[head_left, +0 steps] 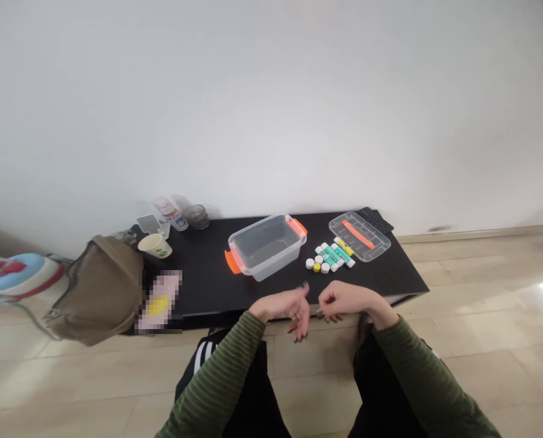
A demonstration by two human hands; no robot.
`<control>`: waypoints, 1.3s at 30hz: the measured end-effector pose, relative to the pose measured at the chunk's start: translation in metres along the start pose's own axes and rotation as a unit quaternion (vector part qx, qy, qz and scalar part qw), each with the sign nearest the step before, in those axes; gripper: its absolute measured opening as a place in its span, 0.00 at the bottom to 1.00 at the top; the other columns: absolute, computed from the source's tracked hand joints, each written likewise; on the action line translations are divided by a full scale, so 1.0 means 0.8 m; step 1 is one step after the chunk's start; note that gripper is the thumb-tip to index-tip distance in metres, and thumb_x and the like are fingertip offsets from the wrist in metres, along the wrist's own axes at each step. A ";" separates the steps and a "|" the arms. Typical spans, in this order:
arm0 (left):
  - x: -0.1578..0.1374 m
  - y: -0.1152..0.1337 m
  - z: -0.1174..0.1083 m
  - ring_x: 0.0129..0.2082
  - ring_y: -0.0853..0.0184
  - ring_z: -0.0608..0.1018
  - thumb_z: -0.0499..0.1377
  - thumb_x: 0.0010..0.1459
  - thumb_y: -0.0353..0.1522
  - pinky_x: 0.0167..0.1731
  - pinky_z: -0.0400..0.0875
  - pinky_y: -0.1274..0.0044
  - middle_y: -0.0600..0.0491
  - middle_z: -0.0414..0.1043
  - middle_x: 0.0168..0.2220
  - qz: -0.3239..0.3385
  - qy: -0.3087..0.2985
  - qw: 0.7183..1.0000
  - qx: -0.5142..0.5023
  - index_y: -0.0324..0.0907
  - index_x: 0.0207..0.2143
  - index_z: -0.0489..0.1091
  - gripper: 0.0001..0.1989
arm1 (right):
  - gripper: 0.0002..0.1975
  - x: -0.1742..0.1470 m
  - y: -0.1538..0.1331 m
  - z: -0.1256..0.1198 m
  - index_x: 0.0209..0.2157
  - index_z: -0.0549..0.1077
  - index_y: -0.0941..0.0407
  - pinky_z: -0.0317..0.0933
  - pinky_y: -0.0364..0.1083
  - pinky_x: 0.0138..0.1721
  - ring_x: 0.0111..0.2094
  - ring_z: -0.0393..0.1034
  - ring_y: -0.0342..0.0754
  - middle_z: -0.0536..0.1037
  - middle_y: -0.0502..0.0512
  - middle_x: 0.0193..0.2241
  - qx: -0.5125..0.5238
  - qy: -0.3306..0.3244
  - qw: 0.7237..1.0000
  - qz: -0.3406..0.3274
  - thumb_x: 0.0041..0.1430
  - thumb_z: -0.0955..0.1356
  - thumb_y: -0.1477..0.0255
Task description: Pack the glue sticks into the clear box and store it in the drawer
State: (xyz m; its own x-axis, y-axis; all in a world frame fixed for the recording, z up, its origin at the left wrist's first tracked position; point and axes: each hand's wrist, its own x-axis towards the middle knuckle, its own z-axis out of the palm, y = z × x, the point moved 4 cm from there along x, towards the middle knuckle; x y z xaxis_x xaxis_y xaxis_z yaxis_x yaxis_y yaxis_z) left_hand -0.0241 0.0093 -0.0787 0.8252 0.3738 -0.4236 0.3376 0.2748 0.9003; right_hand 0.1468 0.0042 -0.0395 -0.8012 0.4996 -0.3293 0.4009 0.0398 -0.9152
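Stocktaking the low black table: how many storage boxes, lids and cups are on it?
Clear storage box: 1
Clear lid: 1
Cups: 2, a paper cup and a dark glass
Total: 4

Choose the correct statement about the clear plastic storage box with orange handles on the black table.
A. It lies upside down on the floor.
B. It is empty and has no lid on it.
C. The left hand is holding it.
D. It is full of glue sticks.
B: the clear plastic storage box with orange handles stands open and empty on the black table, while its clear lid lies apart to the right, beyond the glue sticks.
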 end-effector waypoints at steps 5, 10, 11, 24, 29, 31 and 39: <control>0.017 0.029 -0.017 0.08 0.74 0.51 0.19 0.50 0.67 0.12 0.43 0.77 0.53 0.43 0.06 0.128 0.075 0.973 -0.178 0.46 0.07 0.52 0.45 | 0.40 0.023 0.001 -0.024 0.09 0.54 0.52 0.40 0.41 0.15 0.11 0.43 0.38 0.48 0.46 0.06 0.286 0.093 0.950 -0.082 0.65 0.46 0.40; 0.038 0.033 -0.024 0.07 0.75 0.48 0.19 0.50 0.67 0.13 0.37 0.76 0.55 0.41 0.06 0.091 0.093 0.971 -0.203 0.46 0.06 0.51 0.45 | 0.41 0.038 0.025 -0.035 0.11 0.52 0.51 0.35 0.41 0.14 0.10 0.39 0.39 0.47 0.46 0.06 0.369 0.101 0.924 -0.006 0.60 0.41 0.36; 0.042 0.032 -0.027 0.08 0.74 0.48 0.19 0.50 0.67 0.13 0.38 0.76 0.54 0.41 0.06 0.088 0.109 0.970 -0.197 0.46 0.06 0.51 0.45 | 0.41 0.037 0.028 -0.038 0.11 0.53 0.51 0.36 0.41 0.14 0.11 0.40 0.39 0.47 0.46 0.06 0.364 0.113 0.924 0.000 0.60 0.42 0.36; 0.094 0.019 -0.042 0.45 0.62 0.73 0.58 0.59 0.26 0.46 0.68 0.71 0.48 0.70 0.45 0.099 0.473 0.770 0.415 0.43 0.46 0.75 0.13 | 0.12 -0.020 0.116 -0.167 0.44 0.77 0.55 0.61 0.45 0.43 0.50 0.70 0.52 0.78 0.59 0.46 -0.237 0.553 0.759 0.250 0.65 0.64 0.72; 0.111 0.005 -0.044 0.47 0.59 0.71 0.61 0.59 0.27 0.47 0.69 0.68 0.47 0.67 0.47 0.056 0.456 0.758 0.463 0.42 0.48 0.73 0.14 | 0.14 -0.002 0.142 -0.171 0.48 0.77 0.55 0.61 0.46 0.46 0.56 0.66 0.54 0.74 0.62 0.52 -0.277 0.508 0.763 0.287 0.67 0.62 0.71; 0.114 0.001 -0.046 0.47 0.60 0.71 0.62 0.58 0.26 0.49 0.69 0.69 0.47 0.66 0.47 0.061 0.457 0.761 0.457 0.41 0.47 0.72 0.14 | 0.15 0.003 0.145 -0.172 0.48 0.78 0.55 0.62 0.46 0.46 0.56 0.65 0.55 0.73 0.63 0.51 -0.277 0.502 0.763 0.299 0.68 0.62 0.70; 0.120 -0.008 -0.052 0.49 0.62 0.71 0.57 0.59 0.20 0.52 0.68 0.69 0.48 0.65 0.47 0.079 0.481 0.769 0.415 0.41 0.45 0.68 0.13 | 0.19 0.012 0.147 -0.168 0.46 0.79 0.58 0.62 0.48 0.46 0.57 0.62 0.57 0.70 0.65 0.51 -0.281 0.469 0.768 0.333 0.70 0.58 0.68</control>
State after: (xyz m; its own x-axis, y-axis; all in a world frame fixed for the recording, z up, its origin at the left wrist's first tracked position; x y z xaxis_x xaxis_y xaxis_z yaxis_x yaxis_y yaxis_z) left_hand 0.0341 0.0806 -0.1292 0.3040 0.9360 0.1774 0.7695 -0.3511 0.5335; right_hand 0.2463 0.1301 -0.1187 0.2314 0.9646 -0.1263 0.9229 -0.2587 -0.2851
